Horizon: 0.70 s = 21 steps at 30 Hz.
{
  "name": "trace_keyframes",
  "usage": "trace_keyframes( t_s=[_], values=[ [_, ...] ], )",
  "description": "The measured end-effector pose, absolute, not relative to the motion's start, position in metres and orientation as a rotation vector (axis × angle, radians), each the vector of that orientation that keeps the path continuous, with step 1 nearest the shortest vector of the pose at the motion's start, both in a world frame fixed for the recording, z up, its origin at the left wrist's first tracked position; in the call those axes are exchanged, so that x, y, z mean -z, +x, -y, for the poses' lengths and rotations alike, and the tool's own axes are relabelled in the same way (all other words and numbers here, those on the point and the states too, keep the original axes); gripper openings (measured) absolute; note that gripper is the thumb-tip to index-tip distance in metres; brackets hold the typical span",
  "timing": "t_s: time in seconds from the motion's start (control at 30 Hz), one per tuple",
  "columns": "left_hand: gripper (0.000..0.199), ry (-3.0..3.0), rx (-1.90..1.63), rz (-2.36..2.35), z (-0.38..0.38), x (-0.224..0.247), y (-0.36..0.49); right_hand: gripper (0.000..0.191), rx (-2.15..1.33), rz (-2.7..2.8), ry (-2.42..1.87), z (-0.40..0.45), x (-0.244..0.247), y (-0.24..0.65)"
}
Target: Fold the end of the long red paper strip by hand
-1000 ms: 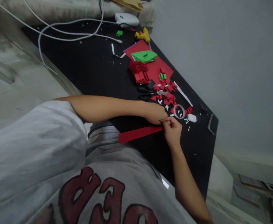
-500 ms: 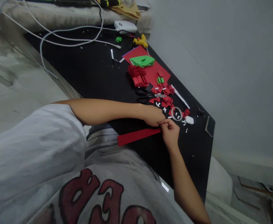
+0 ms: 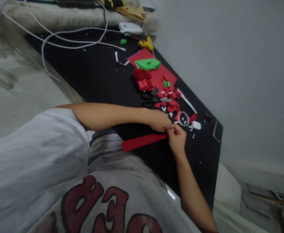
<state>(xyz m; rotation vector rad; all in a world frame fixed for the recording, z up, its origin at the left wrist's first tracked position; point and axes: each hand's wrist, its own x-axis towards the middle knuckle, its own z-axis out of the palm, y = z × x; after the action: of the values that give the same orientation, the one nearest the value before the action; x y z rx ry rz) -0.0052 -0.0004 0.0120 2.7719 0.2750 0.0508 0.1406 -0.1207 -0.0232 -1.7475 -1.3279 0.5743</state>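
Observation:
A long red paper strip [image 3: 144,141] slants over the table's near edge, and its far end disappears under my hands. My right hand [image 3: 177,138] is closed, thumb and fingers pinching at that end. Right against it, my left hand [image 3: 160,121] is curled with its back toward me. Its fingertips are hidden, but it appears closed on the same strip end. Just beyond the hands lie a roll of clear tape [image 3: 183,119], small white scraps [image 3: 171,114] and folded red paper pieces [image 3: 173,105]. Black-handled scissors [image 3: 148,95] rest beyond my left wrist.
On the black table [image 3: 95,74] are stacked red pieces [image 3: 143,80], folded green paper [image 3: 148,63], a red sheet [image 3: 164,72] and a yellow glue gun [image 3: 146,43]. White cables [image 3: 76,47] loop at the far left. A phone [image 3: 217,131] and white case [image 3: 196,125] lie right.
Almost nothing differs. Both hands keep the same hold on the strip, and the view has shifted very slightly.

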Motion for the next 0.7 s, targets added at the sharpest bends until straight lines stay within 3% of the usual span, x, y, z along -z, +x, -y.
trace_keyframes(
  t_s=[0.7],
  values=[
    [0.019,2.748,-0.054,-0.287,0.0000,-0.0095,-0.0040,0.016,-0.565,1.324,-1.756,0.1218,0.0248,0.1416]
  ],
)
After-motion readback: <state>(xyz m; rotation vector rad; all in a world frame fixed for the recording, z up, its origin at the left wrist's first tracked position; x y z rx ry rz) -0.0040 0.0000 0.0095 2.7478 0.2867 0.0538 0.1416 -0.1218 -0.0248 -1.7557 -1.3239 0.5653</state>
